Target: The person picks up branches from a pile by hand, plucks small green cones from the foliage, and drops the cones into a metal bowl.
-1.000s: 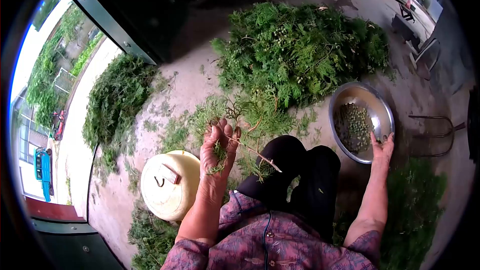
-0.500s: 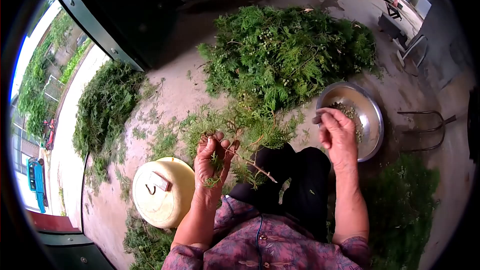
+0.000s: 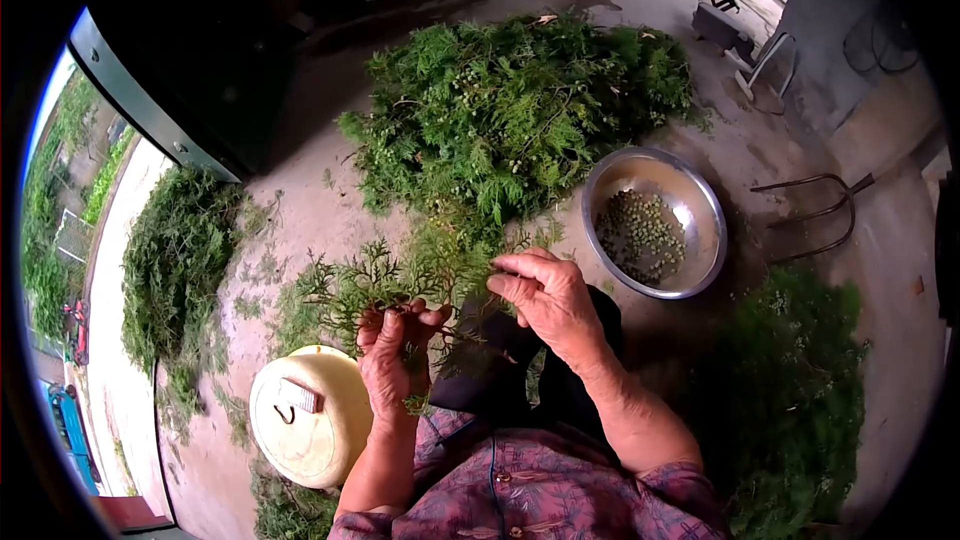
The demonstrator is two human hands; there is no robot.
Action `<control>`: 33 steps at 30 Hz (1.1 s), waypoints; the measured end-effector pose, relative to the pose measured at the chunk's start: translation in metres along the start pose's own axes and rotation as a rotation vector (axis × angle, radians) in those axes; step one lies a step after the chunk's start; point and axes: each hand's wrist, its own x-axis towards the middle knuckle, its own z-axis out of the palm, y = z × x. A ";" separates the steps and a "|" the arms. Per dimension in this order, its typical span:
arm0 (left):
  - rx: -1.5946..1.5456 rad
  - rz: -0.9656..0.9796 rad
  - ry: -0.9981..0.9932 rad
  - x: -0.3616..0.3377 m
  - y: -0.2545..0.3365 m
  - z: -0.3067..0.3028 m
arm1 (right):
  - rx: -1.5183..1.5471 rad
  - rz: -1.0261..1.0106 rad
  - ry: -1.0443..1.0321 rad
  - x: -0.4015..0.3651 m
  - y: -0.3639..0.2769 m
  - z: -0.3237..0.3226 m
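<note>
Concrete floor (image 3: pixel 330 190), sprig (image 3: pixel 368 280) half-hidden by fingers (image 3: pixel 396 328)

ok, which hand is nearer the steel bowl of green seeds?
Right. The right hand pinches the evergreen sprig a little left of the steel bowl; the left hand grips the sprig's stem farther off, by the cream lid.

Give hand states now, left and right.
Left hand: closed, holding a green sprig by its stem.
Right hand: fingers pinched on the same green sprig's foliage.

Green sprigs (image 3: pixel 380 280), silver bowl (image 3: pixel 700 215), cream lid (image 3: pixel 330 430), purple patterned sleeves (image 3: pixel 560 490).
</note>
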 end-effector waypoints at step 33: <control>0.063 -0.180 -0.071 -0.011 -0.013 0.011 | 0.760 0.450 0.266 -0.027 0.013 -0.015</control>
